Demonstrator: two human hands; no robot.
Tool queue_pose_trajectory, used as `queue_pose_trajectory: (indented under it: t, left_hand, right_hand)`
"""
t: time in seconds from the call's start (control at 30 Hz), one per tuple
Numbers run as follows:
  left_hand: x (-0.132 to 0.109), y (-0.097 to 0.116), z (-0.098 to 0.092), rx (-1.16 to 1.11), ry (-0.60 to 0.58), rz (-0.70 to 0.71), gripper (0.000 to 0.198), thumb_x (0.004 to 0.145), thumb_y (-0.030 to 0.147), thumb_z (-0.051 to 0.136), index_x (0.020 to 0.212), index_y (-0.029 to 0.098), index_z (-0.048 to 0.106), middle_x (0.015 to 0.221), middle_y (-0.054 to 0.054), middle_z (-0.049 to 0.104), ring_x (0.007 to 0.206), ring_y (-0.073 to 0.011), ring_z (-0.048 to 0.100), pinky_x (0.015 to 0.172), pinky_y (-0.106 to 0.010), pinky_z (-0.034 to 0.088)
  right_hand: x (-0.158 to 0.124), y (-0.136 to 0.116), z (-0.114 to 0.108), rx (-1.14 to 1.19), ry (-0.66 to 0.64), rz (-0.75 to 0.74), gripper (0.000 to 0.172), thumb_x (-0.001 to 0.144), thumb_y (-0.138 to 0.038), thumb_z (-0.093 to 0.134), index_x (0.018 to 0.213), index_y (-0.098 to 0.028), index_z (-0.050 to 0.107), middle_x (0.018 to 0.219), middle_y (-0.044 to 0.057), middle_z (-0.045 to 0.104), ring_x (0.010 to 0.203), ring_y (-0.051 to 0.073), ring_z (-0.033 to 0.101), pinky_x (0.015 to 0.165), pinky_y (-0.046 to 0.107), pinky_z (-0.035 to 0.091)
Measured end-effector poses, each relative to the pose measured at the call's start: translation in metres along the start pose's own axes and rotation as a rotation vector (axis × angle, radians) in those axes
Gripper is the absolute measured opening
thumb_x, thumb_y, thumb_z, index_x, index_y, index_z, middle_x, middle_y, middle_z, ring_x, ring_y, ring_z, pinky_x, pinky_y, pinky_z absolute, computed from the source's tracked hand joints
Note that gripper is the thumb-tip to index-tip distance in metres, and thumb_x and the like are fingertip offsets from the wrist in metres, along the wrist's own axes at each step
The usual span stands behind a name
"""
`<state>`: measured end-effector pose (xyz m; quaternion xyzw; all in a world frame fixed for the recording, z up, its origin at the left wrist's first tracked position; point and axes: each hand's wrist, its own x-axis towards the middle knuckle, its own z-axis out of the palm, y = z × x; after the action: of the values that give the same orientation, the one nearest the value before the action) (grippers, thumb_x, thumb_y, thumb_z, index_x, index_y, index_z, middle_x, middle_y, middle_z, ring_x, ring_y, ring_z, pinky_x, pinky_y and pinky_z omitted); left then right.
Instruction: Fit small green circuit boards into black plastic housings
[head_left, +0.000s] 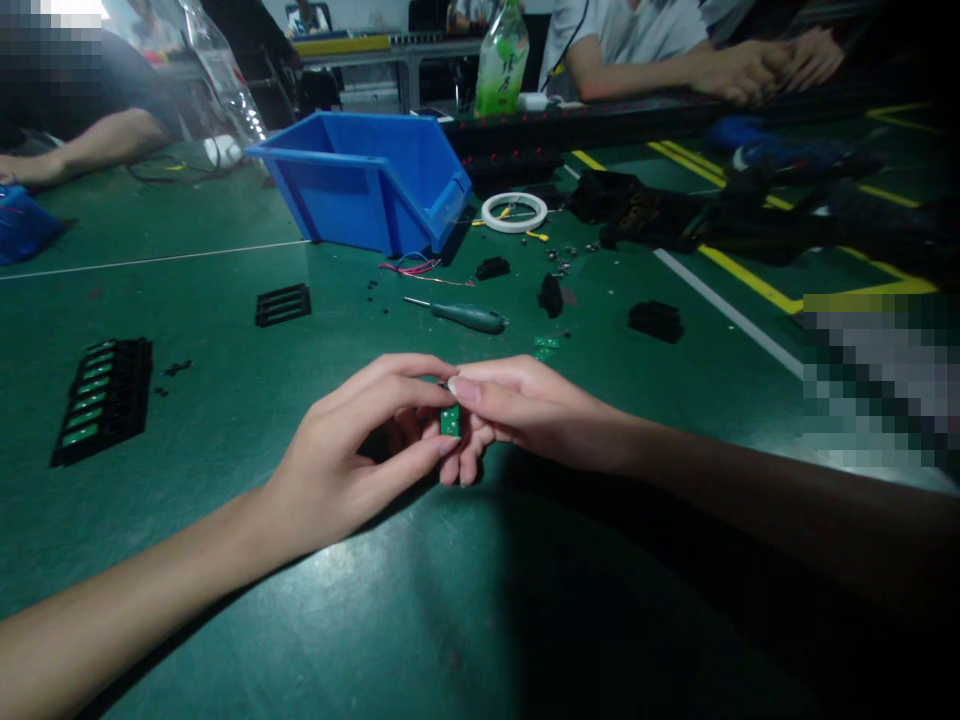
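Observation:
A small green circuit board (450,420) is pinched between my two hands, low over the green table mat. My left hand (360,425) grips it from the left, thumb at its lower end and fingers at the top. From the other side my right hand (525,405) closes on it, thumb pressed near its upper end; the curled fingers lie underneath. Just beyond my hands are some loose green boards (546,346) and a screwdriver (469,316) with a dark green handle. Further left lies a black tray (105,395) holding several green boards in a row.
A blue bin (360,190) stands at the back, beside a roll of white tape (514,212). Black plastic parts (655,320), a slotted black frame (283,305), thin wires (420,268) and tiny screws (562,262) lie scattered. A green bottle (502,65) and other people's arms are across the table.

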<state>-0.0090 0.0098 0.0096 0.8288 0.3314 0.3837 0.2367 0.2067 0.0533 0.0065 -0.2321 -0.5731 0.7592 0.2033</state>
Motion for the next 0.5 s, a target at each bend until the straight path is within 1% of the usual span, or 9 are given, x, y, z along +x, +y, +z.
queue_pose_trajectory:
  t: [0.13, 0.33, 0.5]
  left_hand:
    - [0.0001, 0.0002, 0.0003, 0.000, 0.003, 0.003, 0.021, 0.093, 0.016, 0.071, 0.114, 0.017, 0.068, 0.129, -0.012, 0.066, 0.089, -0.0137, 0.069, 0.072, -0.025, 0.058]
    - [-0.0011, 0.0000, 0.0000, 0.009, 0.008, 0.000, 0.022, 0.093, 0.018, 0.072, 0.114, 0.020, 0.068, 0.129, -0.011, 0.067, 0.089, -0.0157, 0.069, 0.073, -0.028, 0.058]
    - [-0.0009, -0.0009, 0.0008, -0.008, 0.002, -0.007, 0.023, 0.093, 0.017, 0.071, 0.115, 0.020, 0.067, 0.130, -0.012, 0.066, 0.086, -0.0148, 0.069, 0.070, -0.028, 0.058]
  right_hand:
    - [-0.0002, -0.0001, -0.0004, 0.000, -0.005, 0.004, 0.044, 0.099, -0.056, 0.061, 0.100, -0.012, 0.064, 0.088, 0.010, 0.074, 0.076, 0.019, 0.074, 0.070, 0.029, 0.058]
    - [-0.0002, 0.0001, -0.0007, -0.001, 0.000, 0.005, 0.044, 0.099, -0.056, 0.061, 0.099, -0.012, 0.064, 0.087, 0.010, 0.074, 0.075, 0.019, 0.073, 0.070, 0.028, 0.057]
    - [0.0001, 0.0006, -0.0007, 0.007, -0.010, 0.001, 0.043, 0.100, -0.055, 0.060, 0.100, -0.012, 0.064, 0.086, 0.010, 0.073, 0.075, 0.018, 0.073, 0.070, 0.028, 0.058]
